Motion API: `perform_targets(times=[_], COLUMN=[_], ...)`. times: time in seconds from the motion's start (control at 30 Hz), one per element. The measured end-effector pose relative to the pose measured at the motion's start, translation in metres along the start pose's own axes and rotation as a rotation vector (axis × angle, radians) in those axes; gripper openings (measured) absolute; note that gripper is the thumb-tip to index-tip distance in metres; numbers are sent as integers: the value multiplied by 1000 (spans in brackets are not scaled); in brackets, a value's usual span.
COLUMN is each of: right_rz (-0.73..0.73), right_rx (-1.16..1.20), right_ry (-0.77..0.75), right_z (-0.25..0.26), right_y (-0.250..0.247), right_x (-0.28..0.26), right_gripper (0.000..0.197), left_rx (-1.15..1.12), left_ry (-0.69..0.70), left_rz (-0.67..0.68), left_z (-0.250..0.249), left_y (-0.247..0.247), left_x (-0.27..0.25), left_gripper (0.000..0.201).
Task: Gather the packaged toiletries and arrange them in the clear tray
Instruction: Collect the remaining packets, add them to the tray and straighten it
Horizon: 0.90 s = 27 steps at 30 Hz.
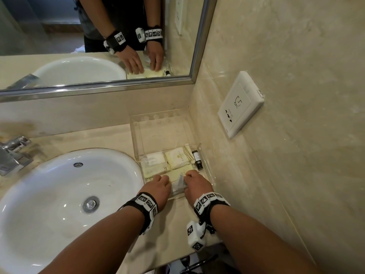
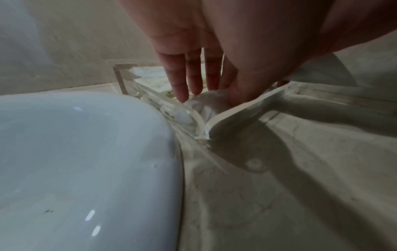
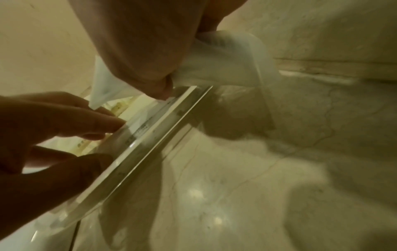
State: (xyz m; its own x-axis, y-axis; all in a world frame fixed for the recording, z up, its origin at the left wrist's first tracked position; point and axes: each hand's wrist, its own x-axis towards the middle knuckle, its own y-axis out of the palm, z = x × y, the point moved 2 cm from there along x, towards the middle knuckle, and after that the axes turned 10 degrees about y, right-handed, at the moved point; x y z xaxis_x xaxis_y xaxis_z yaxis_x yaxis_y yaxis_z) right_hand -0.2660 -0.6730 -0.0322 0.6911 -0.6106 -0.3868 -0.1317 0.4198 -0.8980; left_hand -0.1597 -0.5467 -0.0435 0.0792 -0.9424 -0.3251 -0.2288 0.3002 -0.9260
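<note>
The clear tray [image 1: 164, 133] stands on the counter right of the sink, against the wall corner. Its near half holds cream packets [image 1: 178, 158], a white packet [image 1: 153, 158] and a small dark bottle [image 1: 197, 157] along the right wall. Both hands are at the tray's near end. My right hand [image 1: 194, 179] pinches a translucent white packet [image 1: 180, 179], seen crumpled under the palm [image 3: 225, 64] above the tray rim [image 3: 163, 122]. My left hand [image 1: 161, 179] reaches into the tray with fingers [image 2: 193, 76] straight, their tips on a white packet [image 2: 206, 103] behind the front wall [image 2: 247, 108].
A white sink basin [image 1: 59, 194] lies directly left of the tray, with a chrome faucet [image 1: 13, 155] at the far left. A mirror [image 1: 98, 36] runs along the back wall. A wall socket [image 1: 240, 104] sits on the right wall. The counter's front edge [image 1: 177, 254] is near.
</note>
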Motion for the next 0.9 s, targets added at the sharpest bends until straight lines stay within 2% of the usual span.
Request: perform_targets(times=[0.13, 0.23, 0.37, 0.53, 0.63, 0.7, 0.8, 0.9], right_rz=[-21, -74, -87, 73, 124, 164, 226, 228], right_rx=[9, 128, 472, 959, 1191, 1239, 1192, 1242], right_ry=[64, 203, 495, 755, 877, 907, 889, 928], right_z=[-3, -7, -10, -9, -11, -14, -14, -14], right_y=[-8, -15, -28, -20, -12, -14, -13, -10], right_x=[-2, -2, 1, 11, 13, 8, 7, 10], right_gripper=[17, 28, 37, 51, 43, 37, 35, 43], left_rx=[-16, -41, -55, -83, -91, -82, -74, -102], left_ry=[-2, -40, -124, -157, -142, -123, -87, -77], left_rz=[-62, -143, -109, -36, -18, -5, -1, -12], left_z=[6, 14, 30, 42, 40, 40, 39, 41], left_y=[-6, -19, -25, -15, -6, -2, 1, 3], left_x=[1, 6, 17, 27, 28, 27, 24, 24], left_gripper=[36, 46, 59, 65, 65, 70, 85, 84])
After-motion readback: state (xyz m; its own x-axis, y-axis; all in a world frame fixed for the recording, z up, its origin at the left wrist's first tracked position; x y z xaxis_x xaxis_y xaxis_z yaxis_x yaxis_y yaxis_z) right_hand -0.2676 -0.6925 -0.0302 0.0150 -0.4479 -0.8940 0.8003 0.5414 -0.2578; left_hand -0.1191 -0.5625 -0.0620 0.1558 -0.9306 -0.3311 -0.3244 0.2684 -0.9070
